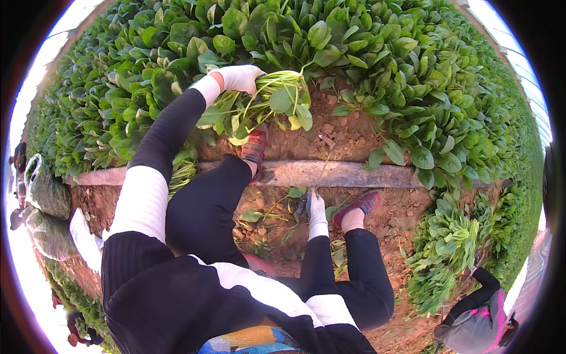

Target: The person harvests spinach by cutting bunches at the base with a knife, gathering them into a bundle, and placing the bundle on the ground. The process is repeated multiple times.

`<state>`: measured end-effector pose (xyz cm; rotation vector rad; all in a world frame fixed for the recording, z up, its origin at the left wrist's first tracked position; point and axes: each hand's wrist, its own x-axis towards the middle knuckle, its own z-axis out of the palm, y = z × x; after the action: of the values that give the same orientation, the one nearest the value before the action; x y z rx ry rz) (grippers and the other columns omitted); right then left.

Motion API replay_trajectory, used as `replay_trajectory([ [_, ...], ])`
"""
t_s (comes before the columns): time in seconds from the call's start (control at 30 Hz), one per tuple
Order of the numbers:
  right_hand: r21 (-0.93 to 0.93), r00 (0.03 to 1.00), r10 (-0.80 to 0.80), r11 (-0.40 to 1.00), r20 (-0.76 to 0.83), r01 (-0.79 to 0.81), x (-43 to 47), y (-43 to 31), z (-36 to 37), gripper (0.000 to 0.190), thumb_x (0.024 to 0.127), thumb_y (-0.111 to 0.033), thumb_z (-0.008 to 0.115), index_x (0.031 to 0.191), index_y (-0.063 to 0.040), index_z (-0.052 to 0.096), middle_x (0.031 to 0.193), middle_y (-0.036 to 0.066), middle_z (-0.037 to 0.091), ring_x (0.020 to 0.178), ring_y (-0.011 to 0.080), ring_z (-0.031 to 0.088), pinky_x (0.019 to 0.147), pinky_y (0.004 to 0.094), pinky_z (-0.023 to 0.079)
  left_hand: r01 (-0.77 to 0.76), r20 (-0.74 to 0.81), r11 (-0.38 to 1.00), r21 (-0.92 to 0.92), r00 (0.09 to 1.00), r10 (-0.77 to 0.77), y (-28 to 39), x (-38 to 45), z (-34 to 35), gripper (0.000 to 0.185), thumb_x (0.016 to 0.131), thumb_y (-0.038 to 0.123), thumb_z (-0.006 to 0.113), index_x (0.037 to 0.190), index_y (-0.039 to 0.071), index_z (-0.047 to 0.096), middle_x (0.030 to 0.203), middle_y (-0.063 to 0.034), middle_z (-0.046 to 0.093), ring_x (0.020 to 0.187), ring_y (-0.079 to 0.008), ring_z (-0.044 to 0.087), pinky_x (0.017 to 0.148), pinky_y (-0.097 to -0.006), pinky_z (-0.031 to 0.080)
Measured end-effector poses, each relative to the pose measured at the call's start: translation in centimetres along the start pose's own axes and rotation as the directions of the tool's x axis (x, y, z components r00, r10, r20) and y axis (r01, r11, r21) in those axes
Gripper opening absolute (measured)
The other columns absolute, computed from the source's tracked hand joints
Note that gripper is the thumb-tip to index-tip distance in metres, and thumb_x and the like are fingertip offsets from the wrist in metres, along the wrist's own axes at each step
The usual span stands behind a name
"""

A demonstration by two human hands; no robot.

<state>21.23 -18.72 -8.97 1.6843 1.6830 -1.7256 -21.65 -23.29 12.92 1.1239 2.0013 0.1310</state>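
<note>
My left hand (241, 79), in a white knitted glove, is closed around a bunch of leafy greens that look like spinach (283, 97). The bunch lies sideways in the grip, its pale stems gathered at the top and some leaves drooping below. Lower down, between my legs, my right hand (315, 207) wears a similar glove with a dark palm. It grips a slim-handled hand tool with a small metal blade (327, 141). That blade rests near the soil beyond the pale border strip (336, 173), apart from the bunch.
Dense rows of spinach (398, 57) fill the far side. Cut greens (183, 175) lie by my left leg, and loose leaves (252, 215) are on the soil. Filled plastic bags (48, 234) stand at left. A co-worker (477, 323) is at lower right beside piled greens (446, 243).
</note>
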Motion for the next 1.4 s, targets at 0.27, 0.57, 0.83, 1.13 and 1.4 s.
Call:
replay_trajectory([
  [0.27,-0.244,0.817,-0.538,0.837,-0.208,0.489,-8.2,-10.0,-8.4,0.043,0.093,-0.036,0.055,0.106,0.004,0.059,0.098,0.017,0.066,0.087,0.024,0.063,0.078,0.0325,0.049,-0.815,-0.367,0.575,-0.072,0.558,0.744,5.1,-9.3,-0.2,0.017,0.086,0.016,0.065,0.097,0.003,0.069,0.093,-0.0095,0.069,0.082,-0.0233,0.064,0.079,-0.0342,0.05],
  [0.57,0.251,0.531,-0.826,0.483,-0.187,0.839,-28.2,-19.6,-19.6,0.027,0.094,-0.015,0.055,0.115,0.002,0.059,0.097,0.003,0.063,0.086,0.0085,0.056,0.079,0.0212,0.044,-0.757,-0.584,0.233,-0.611,0.629,0.513,13.6,-16.8,8.4,0.034,0.093,0.025,0.057,0.123,0.008,0.056,0.124,-0.0094,0.06,0.112,-0.025,0.059,0.094,-0.0418,0.047],
  [0.83,0.269,0.339,-0.912,0.276,-0.23,0.923,-28.7,-19.7,-14.6,0.054,0.078,0.004,0.068,0.129,0.001,0.048,0.128,0.012,0.053,0.117,0.0196,0.052,0.099,0.0308,0.043,-0.516,-0.618,0.782,0.35,0.5,0.607,13.6,-15.7,8.5,0.057,0.074,0.03,0.076,0.124,0.011,0.058,0.117,-0.0097,0.063,0.119,-0.0256,0.054,0.113,-0.0414,0.027],
  [1.13,-0.443,0.162,-0.983,0.186,-0.092,0.877,-26.8,-20.4,-10.0,0.074,0.075,-0.027,0.078,0.137,-0.009,0.042,0.121,0.02,0.054,0.1,0.0376,0.061,0.084,0.0405,0.051,-0.584,-0.627,0.726,0.362,0.424,0.654,13.2,-11.4,8.2,0.06,0.076,0.027,0.073,0.131,0.014,0.052,0.126,-0.0118,0.057,0.126,-0.0276,0.047,0.114,-0.0431,0.025],
  [1.4,-0.451,0.145,-0.985,0.17,-0.089,0.876,-26.0,-20.5,-9.9,0.046,0.076,-0.012,0.073,0.118,-0.005,0.056,0.103,0.017,0.062,0.098,0.0352,0.061,0.083,0.0405,0.049,-0.588,-0.591,0.686,0.429,0.391,0.706,14.0,-12.1,8.3,0.054,0.076,0.026,0.071,0.125,0.01,0.055,0.121,-0.0125,0.059,0.123,-0.03,0.049,0.113,-0.0449,0.026],
])
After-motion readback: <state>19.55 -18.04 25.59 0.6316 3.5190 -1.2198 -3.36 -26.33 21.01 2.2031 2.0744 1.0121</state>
